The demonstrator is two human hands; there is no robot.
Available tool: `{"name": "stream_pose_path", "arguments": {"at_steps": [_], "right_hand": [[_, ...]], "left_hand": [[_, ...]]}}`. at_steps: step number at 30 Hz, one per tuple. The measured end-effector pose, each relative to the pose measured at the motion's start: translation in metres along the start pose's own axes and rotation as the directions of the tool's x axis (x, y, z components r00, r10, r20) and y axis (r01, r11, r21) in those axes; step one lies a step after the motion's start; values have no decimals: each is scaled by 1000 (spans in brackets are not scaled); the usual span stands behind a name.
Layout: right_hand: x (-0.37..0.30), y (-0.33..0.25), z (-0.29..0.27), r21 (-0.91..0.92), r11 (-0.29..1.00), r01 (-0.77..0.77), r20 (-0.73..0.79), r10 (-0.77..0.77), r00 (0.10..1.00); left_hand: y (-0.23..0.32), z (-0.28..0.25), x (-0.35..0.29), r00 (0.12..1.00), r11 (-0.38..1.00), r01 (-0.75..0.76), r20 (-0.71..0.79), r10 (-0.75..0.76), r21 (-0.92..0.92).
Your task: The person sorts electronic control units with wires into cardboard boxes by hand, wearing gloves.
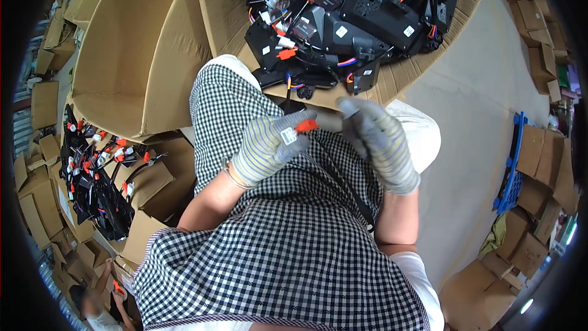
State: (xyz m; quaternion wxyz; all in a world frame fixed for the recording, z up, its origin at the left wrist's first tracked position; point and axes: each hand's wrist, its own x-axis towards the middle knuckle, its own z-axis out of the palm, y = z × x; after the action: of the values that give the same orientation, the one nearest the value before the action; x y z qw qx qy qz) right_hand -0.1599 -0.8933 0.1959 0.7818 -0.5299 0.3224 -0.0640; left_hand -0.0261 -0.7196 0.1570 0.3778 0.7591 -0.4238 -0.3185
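Observation:
My left hand [267, 147], in a striped knit glove, is closed on a red plug connector [306, 125]. A white label [288, 135] shows against its fingers, and a dark cable runs up behind the hand. To its right, my right hand [378, 141], gloved with grey fingertips, has its fingers stretched toward the connector. Those fingertips are slightly blurred, and I see nothing plainly held in them. A blurred grey patch lies between the two hands. Both hands hover above my lap, over a black-and-white checked apron [275, 239].
Ahead stands a cardboard box [422, 64] heaped with black plastic units [383, 15], wires and connectors. An open carton [116, 55] is at the left, with a carton of black cables [101, 178] below it. A blue pallet [511, 165] bears boxes at the right. Another person [98, 303] sits lower left.

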Motion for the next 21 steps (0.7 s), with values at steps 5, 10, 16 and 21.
{"name": "stream_pose_path", "arguments": {"at_steps": [5,10,16,21], "right_hand": [[-4,5,19,-226,973,41,134,-11,991],[-8,29,31,-206,974,-89,65,105,992],[-8,45,27,-363,925,112,-91,-155,984],[0,72,5,-813,322,485,303,-478,825]], "left_hand": [[-7,8,-3,997,993,70,29,-73,100],[-12,11,-8,996,986,83,-44,-77,145],[5,20,1,993,986,96,74,-86,-135],[-8,23,-1,999,983,-17,-27,23,184]]}}
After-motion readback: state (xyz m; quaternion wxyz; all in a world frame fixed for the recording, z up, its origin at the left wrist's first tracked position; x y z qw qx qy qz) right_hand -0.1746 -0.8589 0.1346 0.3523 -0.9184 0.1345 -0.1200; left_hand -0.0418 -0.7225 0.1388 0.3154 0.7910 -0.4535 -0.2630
